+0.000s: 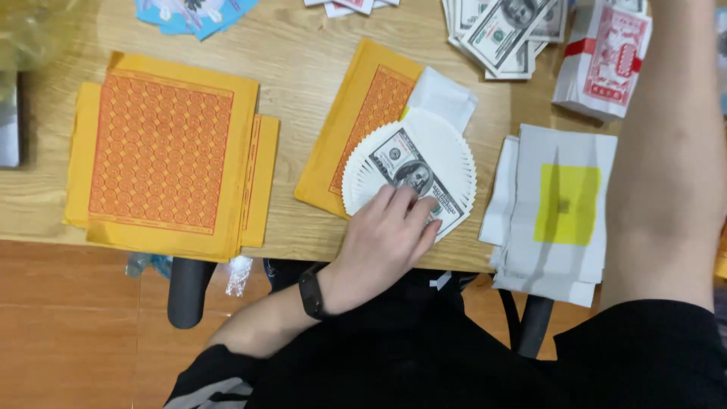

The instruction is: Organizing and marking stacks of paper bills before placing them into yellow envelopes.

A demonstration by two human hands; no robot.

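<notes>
Banknotes (415,168), spread into a round fan with one printed note on top, lie at the centre of the frame on the near edge of a wooden table (303,53). The left hand (382,242) rests on the fan's lower edge, palm down, fingers (401,203) loosely spread and pressed flat on the top note; it grips nothing. A black band (312,292) circles that wrist. Under the fan lies a yellow sheet with an orange pattern (363,121), tilted, and a white sheet (443,95) shows just above the fan. The right arm (670,151) runs up the right side of the frame and its hand is out of sight past the top edge, so its state cannot be told. Right of the fan, touching the arm, sits a stack of grey-white sheets with a yellow square (564,204). At upper right lie loose notes (503,34) and a red-and-white bundle (606,57). On the left of the frame a bigger pile of yellow-orange sheets (163,151) lies flat, well apart from the fan. Blue papers (193,14) show at the top edge.
</notes>
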